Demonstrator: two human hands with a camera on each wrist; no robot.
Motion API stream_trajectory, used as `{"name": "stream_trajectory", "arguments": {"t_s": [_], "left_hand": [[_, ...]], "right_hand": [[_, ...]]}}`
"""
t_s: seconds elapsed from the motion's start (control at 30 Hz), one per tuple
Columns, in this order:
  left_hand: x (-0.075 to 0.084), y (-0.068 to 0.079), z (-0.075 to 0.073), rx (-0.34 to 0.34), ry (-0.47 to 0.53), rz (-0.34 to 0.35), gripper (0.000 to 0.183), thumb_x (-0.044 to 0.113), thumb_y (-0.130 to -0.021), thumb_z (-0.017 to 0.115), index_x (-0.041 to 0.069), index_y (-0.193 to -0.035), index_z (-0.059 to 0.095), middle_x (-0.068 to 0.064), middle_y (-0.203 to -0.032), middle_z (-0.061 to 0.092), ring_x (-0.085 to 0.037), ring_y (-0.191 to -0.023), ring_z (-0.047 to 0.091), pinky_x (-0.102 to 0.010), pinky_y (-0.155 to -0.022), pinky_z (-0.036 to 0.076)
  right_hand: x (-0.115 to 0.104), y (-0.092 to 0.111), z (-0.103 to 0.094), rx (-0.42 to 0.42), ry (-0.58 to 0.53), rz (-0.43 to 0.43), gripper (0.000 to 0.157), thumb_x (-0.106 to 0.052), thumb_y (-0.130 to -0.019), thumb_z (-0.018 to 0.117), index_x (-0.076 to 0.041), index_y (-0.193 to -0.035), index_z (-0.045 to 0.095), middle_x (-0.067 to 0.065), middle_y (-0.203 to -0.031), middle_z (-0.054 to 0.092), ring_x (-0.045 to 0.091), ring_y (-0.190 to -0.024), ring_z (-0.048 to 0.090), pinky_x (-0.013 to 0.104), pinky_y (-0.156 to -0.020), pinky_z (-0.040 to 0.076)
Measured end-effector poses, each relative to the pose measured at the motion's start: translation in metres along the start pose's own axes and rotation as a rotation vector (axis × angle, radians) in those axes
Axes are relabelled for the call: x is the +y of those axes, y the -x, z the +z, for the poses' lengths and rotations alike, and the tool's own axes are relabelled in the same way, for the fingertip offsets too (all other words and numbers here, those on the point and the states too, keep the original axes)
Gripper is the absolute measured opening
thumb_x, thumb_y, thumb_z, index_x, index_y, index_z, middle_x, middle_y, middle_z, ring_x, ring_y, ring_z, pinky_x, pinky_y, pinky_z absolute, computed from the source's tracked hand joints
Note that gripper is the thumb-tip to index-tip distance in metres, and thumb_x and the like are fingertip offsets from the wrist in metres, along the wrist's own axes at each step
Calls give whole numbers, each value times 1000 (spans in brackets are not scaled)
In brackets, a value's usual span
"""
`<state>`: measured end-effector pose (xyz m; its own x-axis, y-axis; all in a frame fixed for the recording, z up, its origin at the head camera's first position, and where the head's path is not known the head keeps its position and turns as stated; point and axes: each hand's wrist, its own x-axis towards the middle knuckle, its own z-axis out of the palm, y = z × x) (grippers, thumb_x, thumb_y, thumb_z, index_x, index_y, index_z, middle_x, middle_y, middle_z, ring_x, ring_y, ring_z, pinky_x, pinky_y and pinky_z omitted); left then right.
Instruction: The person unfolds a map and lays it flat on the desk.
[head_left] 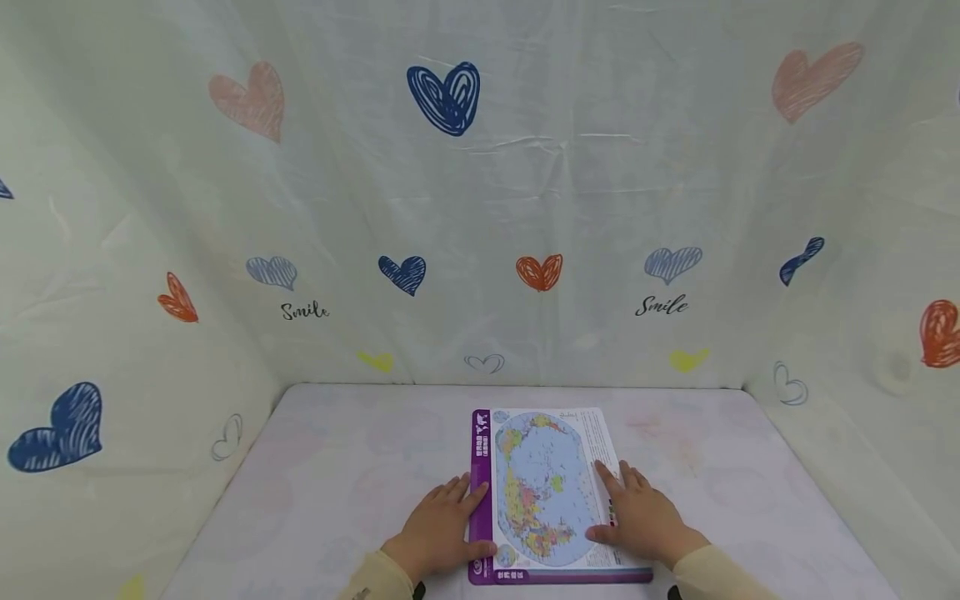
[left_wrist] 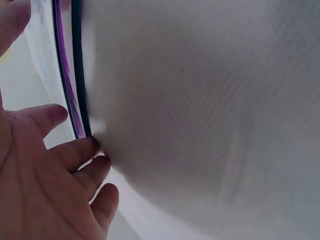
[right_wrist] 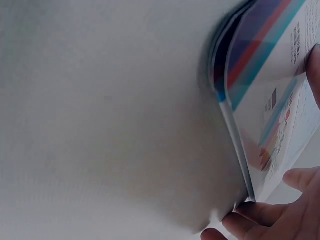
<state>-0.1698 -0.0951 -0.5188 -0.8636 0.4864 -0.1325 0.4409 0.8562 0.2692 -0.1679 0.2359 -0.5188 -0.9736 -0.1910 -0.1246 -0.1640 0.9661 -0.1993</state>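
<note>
Pale sheeting [head_left: 525,183] encloses the work area on the back and both sides, printed with hearts in blue, pink, orange and yellow and, twice on the back panel, the word "Smile". Before it stands a whitish tabletop [head_left: 315,483] with faint pinkish patches.

One world map board [head_left: 543,492] lies flat on the tabletop, printed side up, near the person and around the middle of the width. Its map is turned sideways: the title runs lengthwise along a purple band [head_left: 481,500] on the left margin. Fine text fills the right margin, too small to read. At the near edge the item shows more than one layer (the right wrist view confirms thin layers at a rounded corner, beside purple, red and teal stripes [right_wrist: 260,50]).

Left hand [head_left: 442,532]: positioned at the left edge, thumb and index fingertip over the purple band, other fingertips down by the side. Right hand [head_left: 647,518]: positioned at the right edge, thumb and index finger on the face of the board, other fingertips beside the margin. Grip, both sides: fingers extended and spread, touching the board without curling round it. Each wrist emerges from a cream sleeve [head_left: 720,575].
</note>
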Motion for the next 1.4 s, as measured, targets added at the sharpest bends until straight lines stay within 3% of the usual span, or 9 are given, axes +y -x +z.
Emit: {"name": "stream_trajectory", "arguments": {"t_s": [0.5,0.73,0.87,0.93,1.03,1.13,1.23,1.3,1.4], "left_hand": [[6,2,-8,54,167,-24,84,60,-85,67,8,-148,48,-21,-150,44,-40,-136,41,-55,-108,34],[5,3,-7,86,314,-15,84,50,-84,73,5,-149,45,-24,-151,39,-43,-136,40,-59,-105,35],[7,4,-9,92,414,-37,84,37,-82,80,6,-150,43,-23,-154,36,-44,-136,39,-58,-107,34],[8,5,-10,96,476,-47,85,28,-79,83,7,-151,43,-23,-155,34,-39,-127,51,-53,-104,40],[9,4,-10,104,603,-41,87,10,-75,84,5,-151,42,-25,-156,30,-25,-100,65,-39,-88,53],[10,3,-10,110,716,-33,91,-4,-72,83,3,-151,40,-28,-156,27,-12,-76,62,-26,-68,54],[10,2,-10,112,773,-43,95,-9,-70,82,4,-153,37,-30,-152,33,-11,-72,60,-24,-62,53],[10,1,-10,104,786,-60,97,-10,-70,81,5,-154,35,-28,-136,50,-12,-71,60,-26,-61,53],[11,0,-12,87,835,-72,99,-11,-69,81,3,-154,32,-17,-114,60,-16,-73,63,-28,-61,54]], "right_hand": [[-10,-3,1,23,-54,64,112,-60,-61,84,-5,-149,43,41,-143,36,58,-125,42,68,-85,46],[-13,-1,0,44,-47,83,112,-58,-59,86,-6,-149,43,41,-143,36,59,-123,43,67,-84,47],[-13,1,1,75,-44,74,112,-56,-57,87,-7,-149,44,40,-142,37,58,-121,45,66,-82,48],[-14,1,2,91,-36,70,113,-55,-57,88,-7,-149,44,40,-142,38,57,-120,46,64,-81,49],[-15,2,3,119,-27,71,113,-53,-56,89,-7,-149,44,39,-142,38,56,-119,47,63,-81,50],[-16,2,4,153,-26,68,114,-49,-54,92,-8,-149,45,37,-142,39,55,-119,48,62,-80,50],[-19,3,4,183,-41,55,114,-44,-53,94,-9,-150,44,36,-141,39,53,-116,51,60,-76,52],[-20,3,4,197,-55,44,116,-41,-53,95,-10,-151,42,35,-140,38,50,-112,55,57,-72,54],[-21,3,4,218,-76,28,119,-37,-53,97,-11,-153,38,33,-140,37,43,-103,60,52,-70,55]]}}
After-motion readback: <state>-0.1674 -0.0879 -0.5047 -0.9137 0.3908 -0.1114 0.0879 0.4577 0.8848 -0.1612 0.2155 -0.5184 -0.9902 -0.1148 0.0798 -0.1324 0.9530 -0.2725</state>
